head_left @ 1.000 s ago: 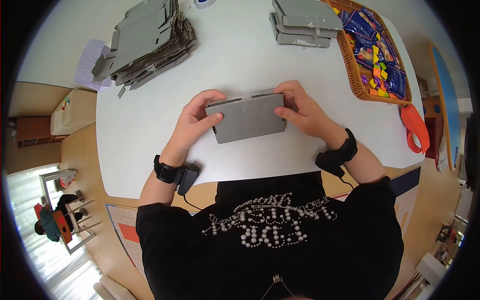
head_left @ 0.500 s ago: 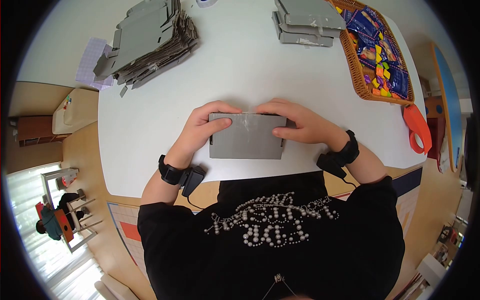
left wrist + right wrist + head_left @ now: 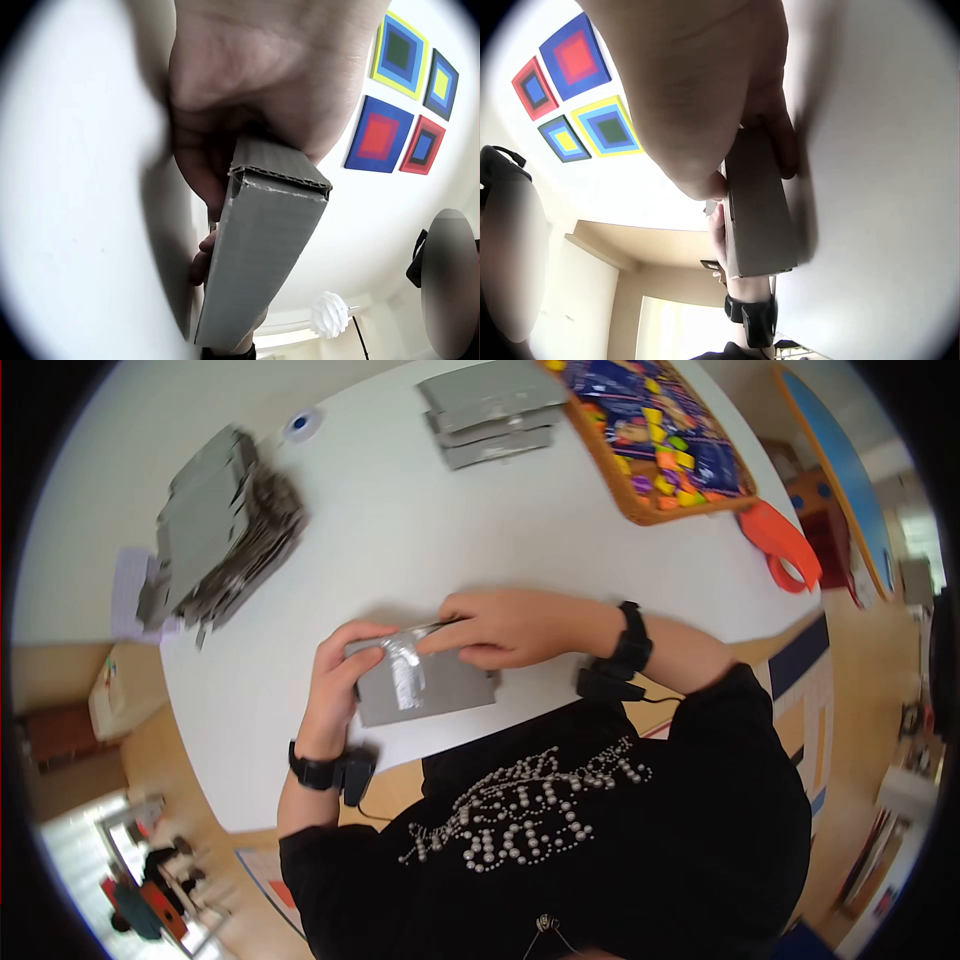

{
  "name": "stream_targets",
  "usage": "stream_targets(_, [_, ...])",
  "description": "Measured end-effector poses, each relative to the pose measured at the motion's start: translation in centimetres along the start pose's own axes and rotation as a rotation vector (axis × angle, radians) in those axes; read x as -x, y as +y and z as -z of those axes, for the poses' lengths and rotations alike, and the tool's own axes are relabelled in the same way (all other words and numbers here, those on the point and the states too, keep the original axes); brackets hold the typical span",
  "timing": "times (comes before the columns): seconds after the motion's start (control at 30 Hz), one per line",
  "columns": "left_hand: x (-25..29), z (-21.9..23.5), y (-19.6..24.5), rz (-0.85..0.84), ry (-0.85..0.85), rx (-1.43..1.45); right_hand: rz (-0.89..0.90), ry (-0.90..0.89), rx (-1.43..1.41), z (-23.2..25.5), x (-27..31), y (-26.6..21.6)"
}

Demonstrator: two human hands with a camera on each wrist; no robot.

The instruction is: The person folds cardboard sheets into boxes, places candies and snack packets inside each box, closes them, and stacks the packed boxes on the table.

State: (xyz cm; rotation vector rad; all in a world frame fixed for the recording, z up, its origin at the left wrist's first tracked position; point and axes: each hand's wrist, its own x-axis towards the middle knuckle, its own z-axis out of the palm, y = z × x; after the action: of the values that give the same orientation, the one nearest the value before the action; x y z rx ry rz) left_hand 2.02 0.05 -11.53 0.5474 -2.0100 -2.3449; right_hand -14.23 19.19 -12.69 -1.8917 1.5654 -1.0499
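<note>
A closed grey cardboard box (image 3: 455,690) is held over the table near the person's body, with shiny clear tape (image 3: 408,678) on its broad face. The left hand (image 3: 335,685) grips its left end, thumb on the near face and fingers behind; in the left wrist view the hand (image 3: 262,67) wraps one end of the box (image 3: 255,255). Over the upper right part reaches the right hand (image 3: 525,628), its index finger touching the face beside the tape. The right wrist view shows this hand (image 3: 705,90) with thumb and fingers on opposite sides of the box (image 3: 759,217).
On the white table (image 3: 370,530) stand a pile of flattened grey cardboard (image 3: 205,510) at the left, a small stack of grey boxes (image 3: 495,410) at the back, and a wicker basket (image 3: 680,510) of snacks and sweets. A tape roll (image 3: 300,425) and an orange-red object (image 3: 775,540) lie near the edges.
The right hand has moved left across the box onto its upper face. The box now tilts and shows shiny tape. The head view has turned and shifted.
</note>
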Motion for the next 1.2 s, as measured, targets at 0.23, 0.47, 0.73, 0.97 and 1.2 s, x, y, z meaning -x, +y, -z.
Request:
stream_targets(0.23, [0.1,-0.6,-0.2,-0.049,0.09,-0.016,0.014,0.014,0.449,1.7,1.1,-2.9])
stream_targets(0.47, [-1.1,0.7,-1.3,-0.126,0.156,0.16,-0.643,0.481,0.849,12.8,12.6,-7.1])
stream_targets(0.73, [-0.7,-0.2,-1.3,-0.208,0.115,0.326,-1.34,0.52,0.763,19.4,30.2,-6.0])
stream_targets(0.97, [-0.3,-1.0,-0.9,-0.29,0.082,0.279,-1.249,0.555,0.916,16.9,30.6,-6.6])
stream_targets(1.2, [0.7,-2.0,0.1,-0.578,0.198,-0.517,-1.103,0.825,0.852,15.4,28.3,-10.2])
